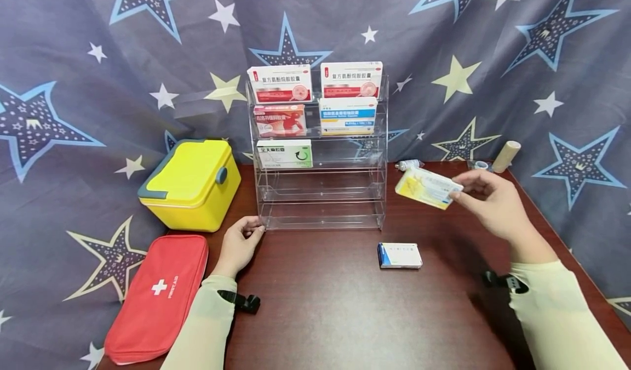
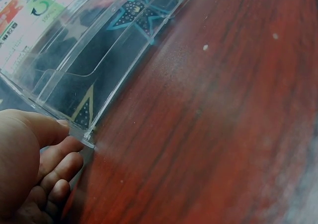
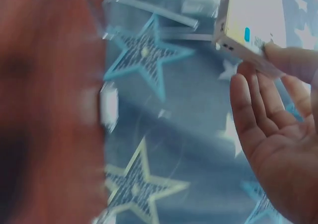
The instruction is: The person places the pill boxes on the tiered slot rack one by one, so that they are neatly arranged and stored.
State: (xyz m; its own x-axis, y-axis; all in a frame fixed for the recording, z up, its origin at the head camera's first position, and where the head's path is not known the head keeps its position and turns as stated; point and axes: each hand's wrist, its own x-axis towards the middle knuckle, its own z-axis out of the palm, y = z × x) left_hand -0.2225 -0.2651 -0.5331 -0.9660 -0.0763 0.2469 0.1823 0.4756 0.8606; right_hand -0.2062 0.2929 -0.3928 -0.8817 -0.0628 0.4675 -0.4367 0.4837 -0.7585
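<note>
My right hand [image 1: 457,190] is raised to the right of the clear acrylic rack [image 1: 320,194] and pinches one end of a yellow and white medicine box [image 1: 426,187]. In the right wrist view the box [image 3: 248,20] sits at my right hand's [image 3: 266,65] fingertips. My left hand [image 1: 252,228] rests on the dark table [image 1: 320,315] and holds the rack's front left bottom corner. In the left wrist view my left hand [image 2: 67,137] has the thumb and curled fingers against the rack's corner [image 2: 87,137]. Several medicine boxes [image 1: 281,85] stand on the rack's upper shelves.
A blue and white box [image 1: 400,255] lies on the table in front of the rack. A yellow case [image 1: 192,183] and a red first-aid pouch [image 1: 158,296] sit at the left. A beige tape roll [image 1: 506,156] and small items lie at the back right. A starred cloth hangs behind.
</note>
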